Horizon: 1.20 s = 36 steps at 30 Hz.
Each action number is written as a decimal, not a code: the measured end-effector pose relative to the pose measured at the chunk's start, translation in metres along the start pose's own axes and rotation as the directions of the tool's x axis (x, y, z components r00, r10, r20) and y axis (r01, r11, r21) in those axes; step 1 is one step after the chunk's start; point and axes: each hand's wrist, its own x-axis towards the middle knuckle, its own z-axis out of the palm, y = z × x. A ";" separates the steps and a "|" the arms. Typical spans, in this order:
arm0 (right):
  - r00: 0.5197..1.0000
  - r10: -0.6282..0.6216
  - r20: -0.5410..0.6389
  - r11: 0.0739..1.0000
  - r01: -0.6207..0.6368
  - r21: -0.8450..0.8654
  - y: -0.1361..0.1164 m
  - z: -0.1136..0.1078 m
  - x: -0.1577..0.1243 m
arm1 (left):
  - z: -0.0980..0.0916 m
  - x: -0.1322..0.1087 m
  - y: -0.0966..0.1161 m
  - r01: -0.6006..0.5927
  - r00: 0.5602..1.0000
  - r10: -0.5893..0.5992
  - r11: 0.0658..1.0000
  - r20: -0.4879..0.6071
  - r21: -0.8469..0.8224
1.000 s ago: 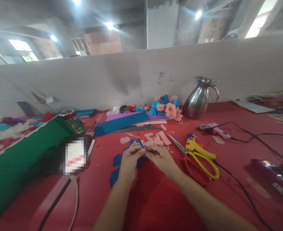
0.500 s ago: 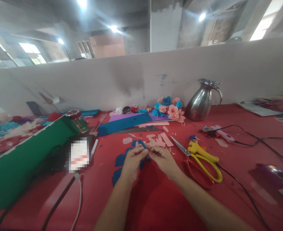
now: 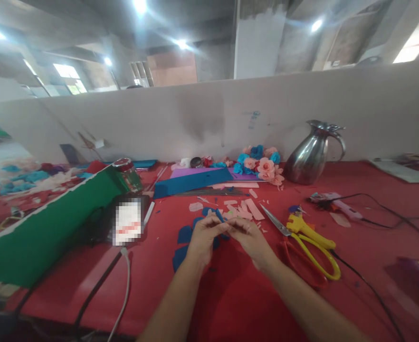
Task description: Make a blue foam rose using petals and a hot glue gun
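My left hand [image 3: 205, 236] and my right hand [image 3: 249, 236] meet over the middle of the table, fingertips pinched together. Between them is a small piece of blue crepe paper [image 3: 219, 215], largely covered by the fingers. Both hands appear closed on it. Cut blue paper petals [image 3: 185, 234] lie on the red tabletop just left of and beneath my left hand. Pink paper scraps [image 3: 254, 209] are scattered beyond my fingers. To the right of my right hand rest scissors [image 3: 304, 240] with one yellow and one red handle, beside a yellow glue gun [image 3: 311, 232].
Paper flowers [image 3: 265, 167] and a steel jug [image 3: 307, 154] stand against the back partition. A blue paper strip [image 3: 193, 182] lies ahead. On the left are a green board [image 3: 60, 228], a glass jar [image 3: 131, 175] and cables. A pink glue gun [image 3: 341, 206] lies right.
My view has turned slightly left, so everything sits further right in the picture. The hands stay pinched together on the blue paper, with the right fingers a little more closed over it.
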 end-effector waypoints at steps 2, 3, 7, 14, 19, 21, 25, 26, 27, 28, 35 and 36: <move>1.000 0.010 -0.004 0.999 -0.009 0.049 0.000 0.001 0.001 | 0.002 -0.001 0.002 0.019 0.999 -0.018 1.000 0.046 -0.007; 1.000 0.020 -0.006 0.997 -0.020 0.075 0.001 0.002 0.002 | 0.002 -0.001 0.003 0.027 0.998 -0.027 1.000 0.063 -0.007; 0.999 0.047 -0.018 0.991 -0.044 0.123 0.003 0.003 0.003 | 0.002 0.000 0.003 -0.004 0.998 0.002 0.999 0.057 0.049; 0.999 0.054 0.005 0.994 -0.055 0.090 0.004 0.005 0.004 | 0.001 0.000 0.005 -0.029 0.999 0.032 0.996 -0.033 0.089; 0.998 0.055 0.003 0.994 -0.055 0.094 0.003 0.004 0.002 | 0.001 0.001 0.005 -0.059 0.996 0.067 0.990 -0.058 0.128; 0.998 0.057 0.006 0.994 -0.057 0.095 0.005 0.004 0.002 | 0.000 0.001 0.004 -0.070 0.994 0.080 0.988 -0.068 0.137; 0.999 0.020 -0.037 1.000 -0.020 0.008 0.009 0.003 0.005 | -0.002 0.003 0.001 -0.061 0.992 0.077 0.988 -0.105 0.144; 0.998 -0.014 -0.064 0.999 0.011 -0.042 0.007 0.001 0.007 | -0.003 0.004 0.000 -0.052 0.990 0.069 0.989 -0.120 0.136; 0.994 -0.056 -0.091 0.993 0.046 -0.108 0.003 -0.002 0.008 | -0.003 0.004 0.000 -0.040 0.989 0.057 0.992 -0.135 0.124; 0.988 -0.102 -0.119 0.979 0.078 -0.190 -0.002 -0.006 0.009 | -0.003 0.005 -0.001 -0.025 0.988 0.041 0.994 -0.150 0.110; 0.919 -0.347 -0.186 0.499 0.013 -0.867 -0.034 -0.083 -0.033 | -0.002 0.004 0.001 -0.003 0.985 0.015 0.997 -0.170 0.071; 0.918 -0.344 -0.199 0.411 -0.043 -0.911 -0.031 -0.095 -0.046 | -0.001 0.004 0.001 -0.003 0.985 0.016 0.997 -0.173 0.077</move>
